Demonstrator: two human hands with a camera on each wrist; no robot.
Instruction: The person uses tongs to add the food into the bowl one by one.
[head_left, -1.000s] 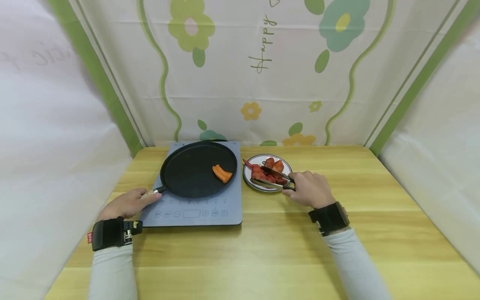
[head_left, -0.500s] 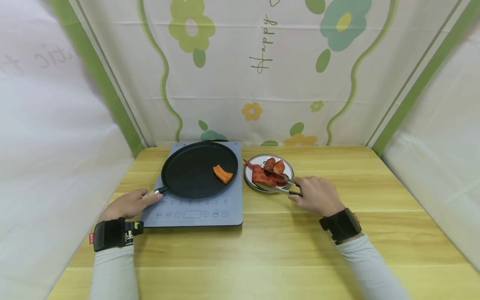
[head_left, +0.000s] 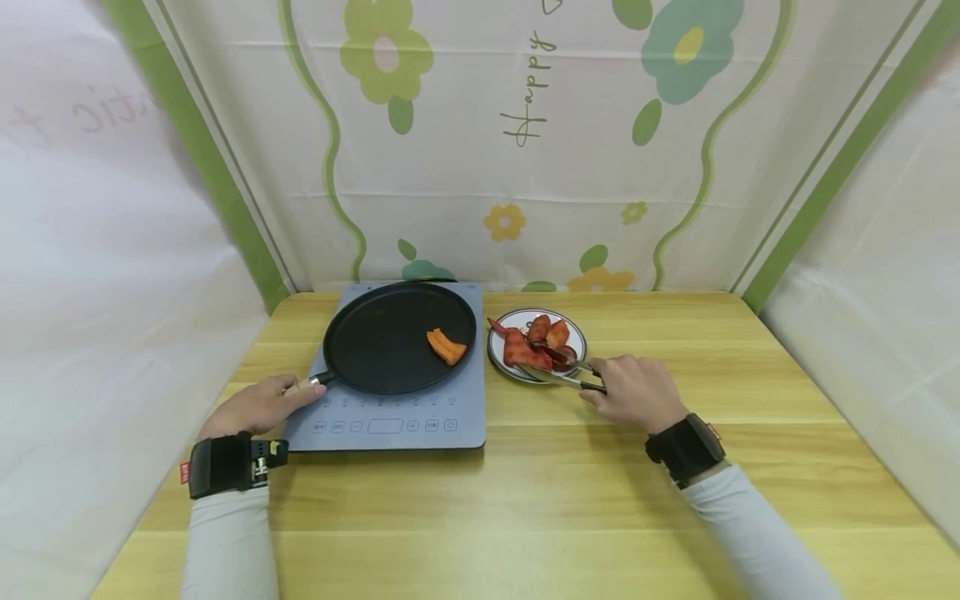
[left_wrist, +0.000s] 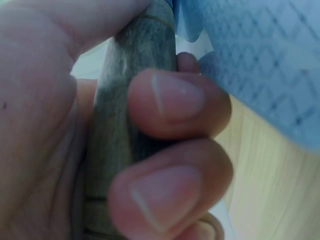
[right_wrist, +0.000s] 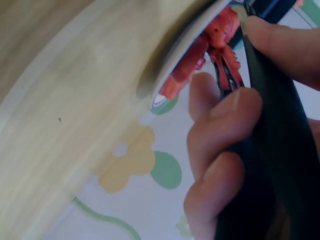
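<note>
My left hand grips the handle of a flat black frying pan, its fingers curled round the wood-look grip. One orange food piece lies toward the right side of the pan. In my right hand is a pair of tongs with black handles. The tips of the tongs reach over a white plate with a dark rim. On it sit a flat red food piece and several rounder red-orange pieces. Whether the tongs pinch any piece, I cannot tell.
Under the pan is a grey induction cooker with touch keys along its front. Cooker and plate stand on a wood-grain table. A flower-printed cloth hangs behind, with white cloth walls on both sides.
My right hand and the tongs have shifted a little to the right over the plate, mostly in the first half second. The left hand and pan look unmoved.
</note>
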